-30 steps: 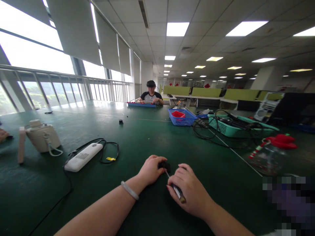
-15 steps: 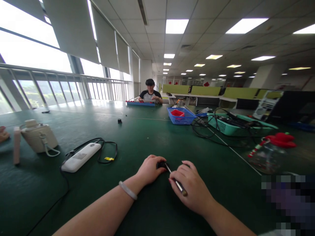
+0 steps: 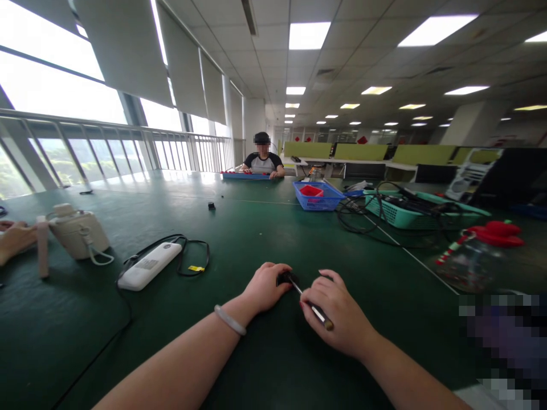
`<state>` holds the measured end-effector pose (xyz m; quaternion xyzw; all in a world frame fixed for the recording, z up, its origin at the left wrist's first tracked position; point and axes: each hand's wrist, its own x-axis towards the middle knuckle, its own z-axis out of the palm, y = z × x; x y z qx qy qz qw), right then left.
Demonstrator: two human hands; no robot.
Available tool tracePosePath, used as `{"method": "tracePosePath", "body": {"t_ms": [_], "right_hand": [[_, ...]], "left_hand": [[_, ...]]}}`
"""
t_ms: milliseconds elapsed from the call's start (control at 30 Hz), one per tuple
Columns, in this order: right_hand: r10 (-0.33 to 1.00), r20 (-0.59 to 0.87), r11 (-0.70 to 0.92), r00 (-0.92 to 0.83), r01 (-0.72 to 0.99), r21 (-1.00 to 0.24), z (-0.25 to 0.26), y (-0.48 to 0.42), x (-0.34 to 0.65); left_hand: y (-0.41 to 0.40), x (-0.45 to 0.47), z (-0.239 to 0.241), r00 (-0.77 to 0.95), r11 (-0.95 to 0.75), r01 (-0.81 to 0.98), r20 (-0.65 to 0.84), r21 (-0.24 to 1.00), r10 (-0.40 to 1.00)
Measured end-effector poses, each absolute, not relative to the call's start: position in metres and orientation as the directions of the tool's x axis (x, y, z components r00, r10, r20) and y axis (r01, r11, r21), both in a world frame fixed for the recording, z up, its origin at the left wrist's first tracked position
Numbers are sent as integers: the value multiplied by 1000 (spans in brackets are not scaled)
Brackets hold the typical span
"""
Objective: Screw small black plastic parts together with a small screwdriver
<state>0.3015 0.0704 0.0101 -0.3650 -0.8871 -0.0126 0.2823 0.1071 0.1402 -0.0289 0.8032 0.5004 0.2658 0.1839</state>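
Observation:
On the dark green table, my left hand (image 3: 268,286) is closed around a small black object (image 3: 284,278), whose kind I cannot make out; thumb and fingers grip its left side. My right hand (image 3: 335,310) pinches a slim screwdriver (image 3: 318,314) with a shiny metal shaft and a dark handle with a brass-coloured end. Its shaft slants up and left, and the tip meets the black object or lies right at it. The exact contact is hidden by size and shade. A pale bangle (image 3: 230,320) circles my left wrist.
Left of my arms lie a white power strip (image 3: 149,266) with black cable and a beige bottle (image 3: 81,233), near another person's hand (image 3: 17,239). Rightward are a blue basket (image 3: 318,200), a green basket (image 3: 397,216) with cables and a red-lidded jar (image 3: 478,256). A person (image 3: 261,159) sits opposite.
The view has shifted slightly, so most table items sit a little further right and higher. Both hands keep their grips. At far left, another person's hand reaches further into view.

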Motion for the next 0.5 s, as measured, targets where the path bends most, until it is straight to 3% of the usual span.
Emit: {"method": "tracePosePath", "body": {"t_ms": [500], "right_hand": [[604, 456, 760, -654, 645, -80, 14, 66, 298]], "left_hand": [[142, 105, -29, 371, -432, 706, 228, 561, 900]]}}
